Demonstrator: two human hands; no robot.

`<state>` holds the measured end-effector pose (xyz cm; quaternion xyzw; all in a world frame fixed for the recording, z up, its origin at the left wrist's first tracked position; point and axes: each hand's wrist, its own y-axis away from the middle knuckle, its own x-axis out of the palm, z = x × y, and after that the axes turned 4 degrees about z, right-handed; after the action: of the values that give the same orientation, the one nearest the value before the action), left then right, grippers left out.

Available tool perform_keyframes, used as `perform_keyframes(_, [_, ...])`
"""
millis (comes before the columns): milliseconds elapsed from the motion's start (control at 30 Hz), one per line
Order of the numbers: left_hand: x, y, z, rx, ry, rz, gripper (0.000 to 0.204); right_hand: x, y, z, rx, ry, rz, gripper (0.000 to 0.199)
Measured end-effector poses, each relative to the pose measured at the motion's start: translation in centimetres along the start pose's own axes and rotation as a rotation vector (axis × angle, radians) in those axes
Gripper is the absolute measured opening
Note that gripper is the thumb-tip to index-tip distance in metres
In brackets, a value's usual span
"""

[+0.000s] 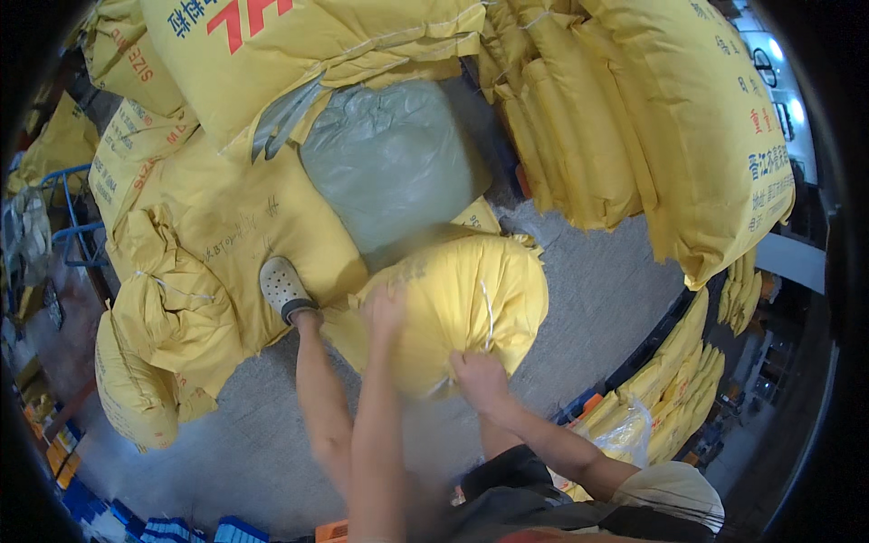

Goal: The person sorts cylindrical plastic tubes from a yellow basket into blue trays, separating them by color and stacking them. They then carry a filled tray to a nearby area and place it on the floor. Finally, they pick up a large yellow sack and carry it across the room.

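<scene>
A bulging yellow woven sack (457, 290) lies tilted in front of me, its side gathered with white string (489, 312). My right hand (480, 376) is closed on the sack's gathered near edge, where the string runs. On its left part, my left hand (386, 309) grips the fabric with fingers curled, somewhat smeared by motion. My foot in a light clog (286, 290) rests on a large flat yellow sack (262, 204) to the left. Just beyond the held sack sits a grey-green plastic-wrapped bundle (389, 154).
A big yellow sack (299, 68) leans over the bundle at the back. Stacked yellow sacks (579, 136) stand at the far right, with more sacks (679, 389) near right. A tied sack (172, 299) lies left, near a blue metal frame (77, 217). Grey floor (597, 271) shows between.
</scene>
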<state>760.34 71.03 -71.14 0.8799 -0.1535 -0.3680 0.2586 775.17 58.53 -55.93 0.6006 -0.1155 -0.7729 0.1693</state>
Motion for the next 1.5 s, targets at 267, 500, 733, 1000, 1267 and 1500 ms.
perform_keyframes(267, [1.2, 4.8, 4.0, -0.054, -0.014, -0.130, 0.037, 0.2, -0.6, 0.4, -0.125, -0.202, 0.304, 0.020])
perform_keyframes(500, [0.8, -1.2, 6.0, -0.066, -0.039, -0.058, 0.035, -2.2, -32.3, -3.1, -0.147, -0.462, 0.142, 0.038])
perform_keyframes(733, [-0.3, -1.4, 6.0, -0.100, 0.051, 0.033, 0.038, 2.9, -57.3, -4.4, -0.262, 0.158, -0.600, 0.051])
perform_keyframes(1000, [-0.7, -2.1, 5.4, -0.044, 0.121, -0.110, 0.040, 4.8, -59.2, -5.2, -0.244, -0.109, -0.322, 0.028])
perform_keyframes(1267, [-1.1, -6.2, 7.0, -0.214, 0.555, -0.117, 0.035, 4.4, -53.5, -6.8, 0.132, -0.887, -0.295, 0.014])
perform_keyframes(1500, [-10.7, -30.0, -2.3, 0.131, 0.382, -0.206, 0.057, 2.9, -52.7, -5.8, -0.264, -0.395, -0.569, 0.019])
